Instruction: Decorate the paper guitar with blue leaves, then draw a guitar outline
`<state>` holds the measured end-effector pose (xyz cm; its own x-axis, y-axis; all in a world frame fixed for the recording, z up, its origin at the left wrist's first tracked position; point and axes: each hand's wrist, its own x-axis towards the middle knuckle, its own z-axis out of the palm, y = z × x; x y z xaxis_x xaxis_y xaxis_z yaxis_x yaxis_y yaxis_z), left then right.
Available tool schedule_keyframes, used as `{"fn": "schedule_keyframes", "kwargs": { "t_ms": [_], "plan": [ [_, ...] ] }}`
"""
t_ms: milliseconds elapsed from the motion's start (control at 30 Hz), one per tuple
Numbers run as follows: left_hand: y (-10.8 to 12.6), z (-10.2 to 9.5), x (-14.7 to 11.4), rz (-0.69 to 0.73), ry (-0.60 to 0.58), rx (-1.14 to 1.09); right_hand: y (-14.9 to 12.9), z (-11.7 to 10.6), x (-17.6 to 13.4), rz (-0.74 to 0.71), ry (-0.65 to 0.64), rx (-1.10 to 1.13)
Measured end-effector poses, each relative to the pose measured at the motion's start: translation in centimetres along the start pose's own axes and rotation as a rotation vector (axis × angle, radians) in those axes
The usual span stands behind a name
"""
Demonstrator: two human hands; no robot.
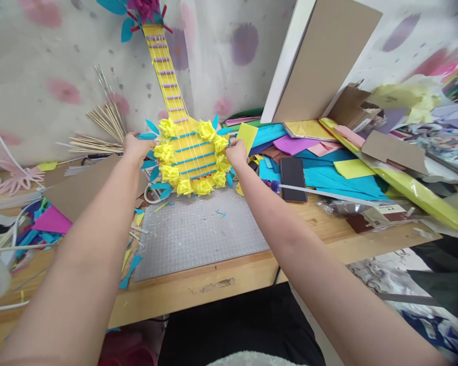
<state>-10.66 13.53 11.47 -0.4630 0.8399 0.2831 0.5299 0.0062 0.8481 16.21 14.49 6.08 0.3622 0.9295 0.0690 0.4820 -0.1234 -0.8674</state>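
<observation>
A yellow paper guitar (191,152) stands nearly upright at the back of the cutting mat (202,229), its neck leaning up to the left. Yellow paper roses (168,151) ring its body, with blue leaves sticking out around them. White strings run over lilac frets and blue stripes. My left hand (135,147) grips the left edge of the body. On the opposite edge, my right hand (237,152) is closed around the side near the roses. Both sets of fingertips are partly hidden. A magenta flower (145,10) tops the neck, cut off by the frame.
Thin wooden sticks (109,124) lie at the back left. A black phone (293,178) and a glue gun (270,185) are on the right, beside stacked coloured paper (339,178). Large boards (324,56) lean behind. Blue and yellow scraps (132,269) litter the mat's left edge.
</observation>
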Motion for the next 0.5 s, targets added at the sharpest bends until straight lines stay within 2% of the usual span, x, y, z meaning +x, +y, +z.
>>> {"fn": "schedule_keyframes", "kwargs": {
  "t_ms": [100,133,400,500],
  "plan": [
    [0.3,0.1,-0.3,-0.131,-0.004,-0.022,0.2,0.0,0.0,-0.012,0.002,0.03],
    [0.4,0.1,-0.5,-0.129,-0.009,-0.026,0.3,-0.1,-0.1,-0.021,-0.001,0.038],
    [-0.2,-0.6,-1.1,-0.033,-0.026,-0.037,0.7,0.0,-1.6,-0.111,-0.034,0.028],
    [-1.1,-1.6,-2.3,0.067,0.074,-0.029,0.8,0.3,-2.2,-0.132,-0.04,0.011]
  ]
}}
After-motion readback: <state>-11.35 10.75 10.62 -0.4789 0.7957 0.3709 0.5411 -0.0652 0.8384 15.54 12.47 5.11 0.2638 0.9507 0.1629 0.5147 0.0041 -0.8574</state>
